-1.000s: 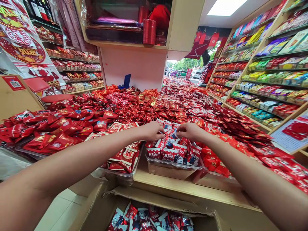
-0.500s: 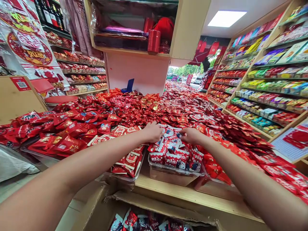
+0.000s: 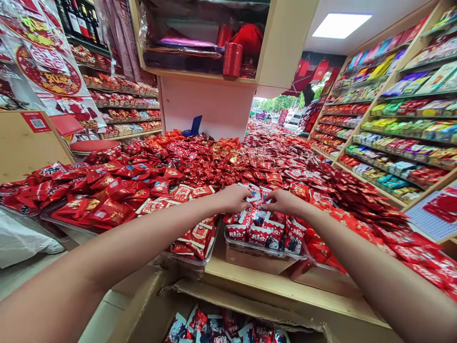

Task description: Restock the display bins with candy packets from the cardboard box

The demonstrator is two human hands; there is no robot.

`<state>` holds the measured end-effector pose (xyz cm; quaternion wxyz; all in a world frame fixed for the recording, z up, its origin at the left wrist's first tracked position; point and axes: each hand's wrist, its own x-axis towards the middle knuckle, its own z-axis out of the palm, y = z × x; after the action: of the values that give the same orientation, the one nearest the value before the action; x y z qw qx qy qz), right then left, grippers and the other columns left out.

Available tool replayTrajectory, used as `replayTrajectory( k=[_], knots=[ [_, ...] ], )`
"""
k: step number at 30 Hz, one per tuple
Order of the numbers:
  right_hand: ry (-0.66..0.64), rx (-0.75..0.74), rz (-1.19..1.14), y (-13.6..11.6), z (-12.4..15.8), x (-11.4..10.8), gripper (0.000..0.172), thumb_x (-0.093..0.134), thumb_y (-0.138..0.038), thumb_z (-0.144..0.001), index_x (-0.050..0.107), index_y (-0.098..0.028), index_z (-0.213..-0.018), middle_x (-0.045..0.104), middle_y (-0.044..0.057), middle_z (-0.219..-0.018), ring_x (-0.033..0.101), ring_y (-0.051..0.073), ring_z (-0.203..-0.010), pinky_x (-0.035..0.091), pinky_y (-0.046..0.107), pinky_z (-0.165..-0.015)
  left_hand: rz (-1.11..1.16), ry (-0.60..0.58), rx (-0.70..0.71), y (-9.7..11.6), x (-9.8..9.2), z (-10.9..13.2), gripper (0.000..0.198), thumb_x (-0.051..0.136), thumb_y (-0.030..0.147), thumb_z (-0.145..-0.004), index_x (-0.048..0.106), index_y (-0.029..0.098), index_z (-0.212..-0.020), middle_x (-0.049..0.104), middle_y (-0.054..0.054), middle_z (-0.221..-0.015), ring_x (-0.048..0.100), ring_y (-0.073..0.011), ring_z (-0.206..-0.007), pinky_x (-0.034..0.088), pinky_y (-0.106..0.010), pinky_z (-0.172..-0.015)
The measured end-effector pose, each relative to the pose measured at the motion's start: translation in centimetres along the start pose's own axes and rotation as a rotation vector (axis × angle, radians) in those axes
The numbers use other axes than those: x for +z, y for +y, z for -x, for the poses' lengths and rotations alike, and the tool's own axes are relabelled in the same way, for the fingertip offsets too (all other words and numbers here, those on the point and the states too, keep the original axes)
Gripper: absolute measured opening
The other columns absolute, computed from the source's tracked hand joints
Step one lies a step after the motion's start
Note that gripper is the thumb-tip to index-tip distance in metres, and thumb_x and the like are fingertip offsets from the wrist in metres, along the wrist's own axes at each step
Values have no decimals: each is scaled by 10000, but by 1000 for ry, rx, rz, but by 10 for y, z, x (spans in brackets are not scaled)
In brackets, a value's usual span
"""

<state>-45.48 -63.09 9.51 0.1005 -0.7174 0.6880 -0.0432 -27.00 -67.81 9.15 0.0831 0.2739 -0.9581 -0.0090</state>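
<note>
Near edge: open cardboard box (image 3: pixel 250 305) below the worktop, flaps ragged, w/ red-white-blue packets (image 3: pixel 228 328) inside. Pale floor tiles (image 3: pixel 103 319) to its left.

Worktop (image 3: pixel 278 286): light wood, bare strip at the front lip only. On it a clear tray (image 3: pixel 250 257) heaped w/ the same red-white-blue packs (image 3: pixel 266 231).

Left hand (image 3: pixel 233 198) and right hand (image 3: pixel 283 202) are both on top of that heap at its far end, close together, not touching. Knuckles face the cam and the fingers bend down onto the packs. Fingertips are hidden, so can't tell if either hand pinches a pack or just rests.

A 2nd tray (image 3: pixel 180 259) sits just left w/ red-white packs (image 3: pixel 194 236), and a 3rd tray (image 3: pixel 321 272) just right w/ plain red ones.

Beyond: the rest of the worktop is buried under a heap of red packets (image 3: pixel 228 159) running back to the shop door (no wood visible there). A blue object (image 3: pixel 194 126) stands at the foot of a white panel (image 3: pixel 210 107). Overhead cabinet (image 3: pixel 285 43) holds red rolls (image 3: pixel 232 59).

Room: narrow shop aisle. Right wall shelves (image 3: pixel 403 119) carry mixed-colour boxes and packs. Left shelves (image 3: pixel 121 102) carry red goods, w/ bottles (image 3: pixel 76 21) on top. Red decorations (image 3: pixel 46 71) hang in plastic far left. Ceiling light panel (image 3: pixel 341 25) is lit. Doorway (image 3: pixel 274 107) at the far end shows trees and cars.
</note>
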Motion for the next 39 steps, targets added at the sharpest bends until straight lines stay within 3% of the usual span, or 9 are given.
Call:
replayTrajectory(
  k=[6,11,15,20,24,30,34,39],
  knots=[
    [42,81,-118,5,2,6,293,617,-190,-666,631,-105,-947,627,20,-634,550,137,-587,387,224,-522,104,-44,-81,8,9,-14,453,681,313,-637,592,163,-1055,657,-73,-973,589,-226,-879,434,-268,-691],
    [171,179,-238,21,8,-2,414,546,-148,-716,485,-80,-1120,588,-6,-627,500,101,-518,372,212,-498,206,-37,-144,5,3,-27,296,593,141,-680,625,149,-974,684,-27,-812,610,-150,-706,440,-212,-606],
    [234,229,-300,27,12,-7,411,528,-140,-729,450,-93,-1129,559,-26,-589,464,94,-470,355,219,-480,214,13,-102,1,-8,-41,261,485,47,-706,654,126,-889,675,-63,-873,601,-157,-768,432,-225,-645],
    [237,224,-315,26,11,-4,425,558,-141,-703,461,-97,-1115,564,-19,-597,481,103,-494,358,223,-487,185,-30,15,-2,-23,-52,334,479,-11,-655,652,146,-894,665,-33,-799,575,-139,-709,407,-214,-609],
    [234,197,-307,26,9,-2,428,565,-157,-694,467,-106,-1107,582,-5,-624,510,117,-534,368,229,-501,159,-68,35,-9,-28,-49,342,481,3,-660,639,160,-920,659,-22,-811,561,-129,-690,397,-213,-593],
    [200,143,-269,15,9,-1,410,559,-165,-694,481,-110,-1092,557,-22,-590,513,125,-541,367,232,-510,155,-95,-4,-28,-19,-37,282,534,51,-679,643,174,-908,666,-3,-792,579,-129,-702,409,-199,-602],
    [198,147,-207,7,9,-1,406,557,-158,-692,501,-105,-1091,547,-21,-568,502,131,-536,356,239,-524,153,-40,-51,-34,-15,-26,325,529,72,-704,613,165,-1003,668,-20,-889,595,-136,-767,428,-193,-646],
    [234,199,-172,4,-7,0,411,557,-195,-700,498,-108,-1097,611,25,-683,549,142,-609,381,238,-565,100,41,-83,-34,-16,-15,340,448,86,-760,588,165,-1059,638,-37,-1034,576,-151,-901,426,-217,-756]
  ],
)
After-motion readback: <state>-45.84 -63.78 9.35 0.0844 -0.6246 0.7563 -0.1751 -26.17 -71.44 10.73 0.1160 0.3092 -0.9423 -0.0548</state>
